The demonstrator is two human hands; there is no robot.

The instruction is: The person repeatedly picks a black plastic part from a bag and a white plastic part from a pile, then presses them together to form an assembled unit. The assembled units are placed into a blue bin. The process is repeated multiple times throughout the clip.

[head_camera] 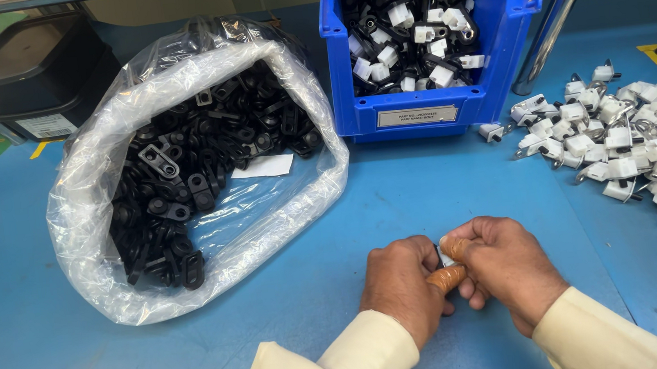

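Blue table (47, 324), near centre: left hand (400, 283) and right hand (502, 259) pressed together, pinching small white part (444, 256) between rubber-capped fingertips (448, 278). Far left: clear bag (106, 259) of black clips (201, 154). Far centre: blue bin (507, 16). Right: pile of white-and-metal parts (629, 146).

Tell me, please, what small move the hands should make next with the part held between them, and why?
Probably press the small part fully together with the thumbs. Both the left hand and the right hand pinch it over the blue table, and it is mostly hidden, so whether it is already seated cannot be told.
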